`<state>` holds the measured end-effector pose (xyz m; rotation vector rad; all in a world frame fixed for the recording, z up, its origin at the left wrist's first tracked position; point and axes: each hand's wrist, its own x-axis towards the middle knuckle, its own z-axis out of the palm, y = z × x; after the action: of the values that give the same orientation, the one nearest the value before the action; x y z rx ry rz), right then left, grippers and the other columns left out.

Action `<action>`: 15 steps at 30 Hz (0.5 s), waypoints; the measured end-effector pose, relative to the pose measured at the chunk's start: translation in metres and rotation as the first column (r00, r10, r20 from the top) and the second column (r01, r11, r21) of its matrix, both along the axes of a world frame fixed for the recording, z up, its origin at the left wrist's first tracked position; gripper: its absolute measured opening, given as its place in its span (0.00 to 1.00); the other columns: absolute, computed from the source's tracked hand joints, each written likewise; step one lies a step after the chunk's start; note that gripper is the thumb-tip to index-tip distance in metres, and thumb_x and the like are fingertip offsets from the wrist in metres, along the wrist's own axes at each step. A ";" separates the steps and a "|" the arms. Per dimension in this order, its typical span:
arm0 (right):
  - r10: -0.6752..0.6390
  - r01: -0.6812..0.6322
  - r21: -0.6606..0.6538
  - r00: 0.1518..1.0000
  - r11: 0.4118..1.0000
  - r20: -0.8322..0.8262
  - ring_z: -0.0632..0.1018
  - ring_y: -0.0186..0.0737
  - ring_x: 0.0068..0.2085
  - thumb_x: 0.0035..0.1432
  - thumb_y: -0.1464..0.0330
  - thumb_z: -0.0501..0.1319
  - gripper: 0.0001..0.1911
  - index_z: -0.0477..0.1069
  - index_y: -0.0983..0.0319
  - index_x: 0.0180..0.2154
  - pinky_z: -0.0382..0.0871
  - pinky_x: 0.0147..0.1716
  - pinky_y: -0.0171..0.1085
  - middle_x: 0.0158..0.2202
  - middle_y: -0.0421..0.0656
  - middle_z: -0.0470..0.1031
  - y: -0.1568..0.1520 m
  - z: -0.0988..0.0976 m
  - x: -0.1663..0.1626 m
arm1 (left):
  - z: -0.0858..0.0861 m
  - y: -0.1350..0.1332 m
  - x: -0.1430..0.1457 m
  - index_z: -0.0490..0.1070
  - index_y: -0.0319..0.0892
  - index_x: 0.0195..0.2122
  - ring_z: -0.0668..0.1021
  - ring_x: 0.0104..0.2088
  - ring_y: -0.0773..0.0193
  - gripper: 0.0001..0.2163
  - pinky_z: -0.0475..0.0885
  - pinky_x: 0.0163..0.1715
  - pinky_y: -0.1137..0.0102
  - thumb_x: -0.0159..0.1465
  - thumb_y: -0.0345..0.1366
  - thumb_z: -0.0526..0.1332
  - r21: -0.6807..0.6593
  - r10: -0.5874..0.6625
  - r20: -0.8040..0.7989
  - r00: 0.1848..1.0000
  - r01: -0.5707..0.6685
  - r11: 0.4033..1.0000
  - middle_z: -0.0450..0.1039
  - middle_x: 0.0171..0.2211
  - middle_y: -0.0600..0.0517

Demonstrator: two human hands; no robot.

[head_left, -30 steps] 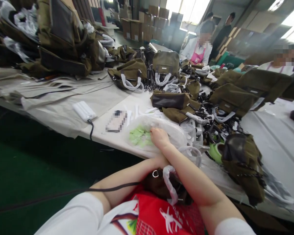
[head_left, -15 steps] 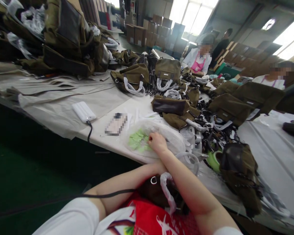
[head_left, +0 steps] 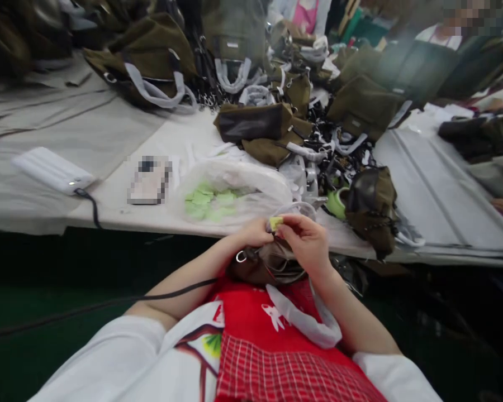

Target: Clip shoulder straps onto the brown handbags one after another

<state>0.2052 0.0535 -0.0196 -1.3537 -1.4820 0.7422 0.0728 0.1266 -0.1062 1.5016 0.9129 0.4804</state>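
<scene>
An olive-brown handbag (head_left: 283,265) rests in my lap against the table edge, with a wrapped pale handle (head_left: 314,329) hanging over my red apron. My left hand (head_left: 256,231) is closed at the bag's upper edge; part of its fingers is hidden. Between thumb and finger, my right hand (head_left: 310,243) pinches a small yellow-green slip (head_left: 275,223), right beside my left fingertips. Just beyond my hands, several light green slips (head_left: 207,201) lie in a clear plastic bag (head_left: 255,178) on the table.
A phone (head_left: 150,180) and a white power bank (head_left: 52,170) with a black cable lie at left. Olive bags (head_left: 255,125) with black straps are heaped behind. A green roll (head_left: 337,202) sits at right by another bag (head_left: 371,201). Co-workers are across the table.
My right hand has come back from the green slips to the handbag, now pinching one slip. The view has tipped down, and my left hand now shows at the bag.
</scene>
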 end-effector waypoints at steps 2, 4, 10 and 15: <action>-0.020 0.021 -0.080 1.000 0.997 0.009 0.80 0.37 0.30 0.59 0.67 0.63 0.05 0.78 0.60 0.37 0.75 0.32 0.34 0.32 0.41 0.81 -0.015 -0.013 0.016 | -0.003 0.002 -0.001 0.78 0.37 0.27 0.76 0.28 0.61 0.06 0.70 0.30 0.71 0.49 0.33 0.65 -0.015 -0.062 -0.024 0.998 0.062 0.998 0.75 0.22 0.55; 0.028 -0.009 -0.136 0.990 0.991 0.135 0.80 0.38 0.32 0.59 0.70 0.62 0.06 0.78 0.61 0.36 0.75 0.35 0.35 0.32 0.42 0.81 -0.026 -0.026 0.028 | -0.001 0.005 0.000 0.79 0.37 0.29 0.77 0.29 0.60 0.09 0.71 0.32 0.71 0.48 0.33 0.62 -0.024 -0.104 -0.037 0.994 0.103 0.994 0.77 0.24 0.54; 0.478 -0.273 -0.430 0.724 0.861 0.497 0.81 0.42 0.43 0.60 0.78 0.56 0.15 0.81 0.60 0.40 0.70 0.47 0.38 0.40 0.45 0.82 -0.044 -0.039 0.041 | 0.024 -0.007 0.009 0.81 0.38 0.32 0.79 0.31 0.61 0.14 0.72 0.35 0.71 0.47 0.31 0.59 -0.003 -0.147 -0.095 0.985 0.148 0.989 0.80 0.28 0.52; 0.239 -0.013 -0.447 0.858 0.894 0.454 0.80 0.44 0.45 0.62 0.71 0.58 0.12 0.79 0.61 0.42 0.69 0.48 0.38 0.43 0.47 0.82 -0.061 -0.043 0.062 | 0.037 -0.018 0.017 0.80 0.38 0.29 0.78 0.29 0.62 0.12 0.71 0.33 0.71 0.45 0.30 0.59 -0.025 -0.104 -0.134 0.986 0.101 0.995 0.78 0.26 0.53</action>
<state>0.2668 -0.0075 -0.0621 -1.9059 -1.9065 0.8849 0.0898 0.1082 -0.0693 1.5708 0.9370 0.2976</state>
